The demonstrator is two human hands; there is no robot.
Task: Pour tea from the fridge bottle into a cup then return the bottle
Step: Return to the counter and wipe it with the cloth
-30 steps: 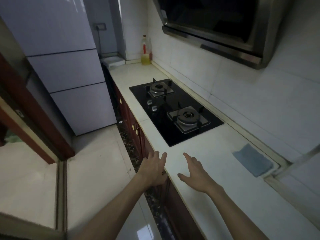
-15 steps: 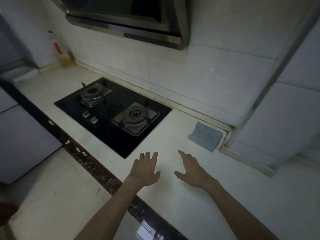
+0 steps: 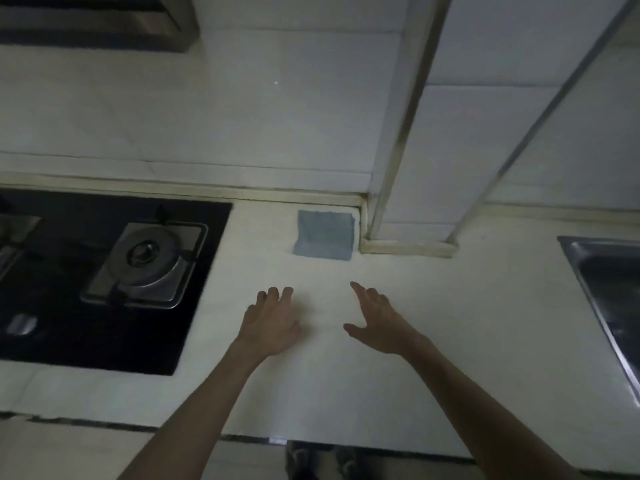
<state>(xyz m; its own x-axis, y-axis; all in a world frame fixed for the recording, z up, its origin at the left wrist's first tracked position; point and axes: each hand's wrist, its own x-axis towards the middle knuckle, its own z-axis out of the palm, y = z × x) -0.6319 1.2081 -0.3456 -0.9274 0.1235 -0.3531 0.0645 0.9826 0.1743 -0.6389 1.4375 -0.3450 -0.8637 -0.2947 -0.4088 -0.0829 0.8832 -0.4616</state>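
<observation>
Both of my hands hover over the pale countertop (image 3: 433, 358), side by side and empty. My left hand (image 3: 270, 320) is palm down with its fingers slightly curled and apart. A little to its right, my right hand (image 3: 379, 320) is spread, thumb out to the left. No bottle, cup or fridge is in view.
A black gas hob (image 3: 104, 278) with a steel burner (image 3: 149, 261) lies left of my hands. A grey-blue cloth (image 3: 323, 239) sits at the back by the wall corner. A steel sink (image 3: 609, 299) is at the right edge. The range hood (image 3: 93, 19) hangs top left.
The view has swung right: the fridge and oil bottle have left the frame, the hob has slid left and the sink has appeared. My hands stay open and empty over the counter.
</observation>
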